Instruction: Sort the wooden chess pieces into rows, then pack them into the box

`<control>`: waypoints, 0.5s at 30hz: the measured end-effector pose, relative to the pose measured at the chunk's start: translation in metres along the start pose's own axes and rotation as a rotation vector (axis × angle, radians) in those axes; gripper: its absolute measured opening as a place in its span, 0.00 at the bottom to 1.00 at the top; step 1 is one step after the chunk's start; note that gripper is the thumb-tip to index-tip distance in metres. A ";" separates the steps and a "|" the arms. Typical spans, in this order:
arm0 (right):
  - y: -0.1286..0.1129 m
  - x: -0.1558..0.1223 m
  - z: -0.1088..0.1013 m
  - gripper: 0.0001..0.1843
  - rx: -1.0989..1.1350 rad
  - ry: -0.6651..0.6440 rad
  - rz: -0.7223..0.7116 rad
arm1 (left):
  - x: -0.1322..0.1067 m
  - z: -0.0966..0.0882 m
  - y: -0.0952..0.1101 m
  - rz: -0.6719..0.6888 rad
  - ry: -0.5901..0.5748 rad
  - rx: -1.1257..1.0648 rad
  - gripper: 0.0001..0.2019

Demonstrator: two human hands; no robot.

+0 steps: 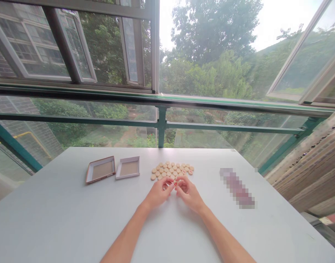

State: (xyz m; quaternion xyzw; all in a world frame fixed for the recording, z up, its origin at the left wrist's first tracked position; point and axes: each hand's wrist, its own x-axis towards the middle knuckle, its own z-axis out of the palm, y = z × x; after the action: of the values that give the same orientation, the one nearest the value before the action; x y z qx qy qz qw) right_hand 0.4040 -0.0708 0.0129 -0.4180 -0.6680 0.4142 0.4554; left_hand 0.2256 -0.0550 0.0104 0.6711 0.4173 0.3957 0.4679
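Both my hands meet at the middle of a white table (74, 219), just in front of a cluster of several round wooden game pieces (171, 170). My left hand (159, 193) has its fingers curled and pinches a small round piece with a red mark, held between the two hands. The fingers of my right hand (188, 192) are bent too, their tips touching the same piece. The pieces in the cluster lie flat, mostly blank side up; one or two at the right show red marks.
Two shallow box halves lie left of the pieces: a reddish-rimmed one (101, 169) and a white-rimmed one (128, 167). A blurred pinkish object (237, 188) lies to the right. Behind the table stand a green railing (162, 126), glass panels and open windows.
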 end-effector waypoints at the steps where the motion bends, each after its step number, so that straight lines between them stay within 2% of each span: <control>1: -0.001 0.000 0.000 0.12 -0.006 0.000 -0.003 | 0.000 0.000 0.000 0.001 0.000 -0.004 0.16; 15: 0.002 0.001 0.001 0.16 0.024 0.013 0.024 | -0.001 -0.001 0.000 0.011 0.001 0.022 0.15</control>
State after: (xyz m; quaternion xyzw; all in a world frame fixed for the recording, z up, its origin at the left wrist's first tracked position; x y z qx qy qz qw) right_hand 0.4030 -0.0699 0.0108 -0.4233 -0.6550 0.4249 0.4597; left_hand 0.2245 -0.0553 0.0104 0.6784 0.4180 0.3940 0.4581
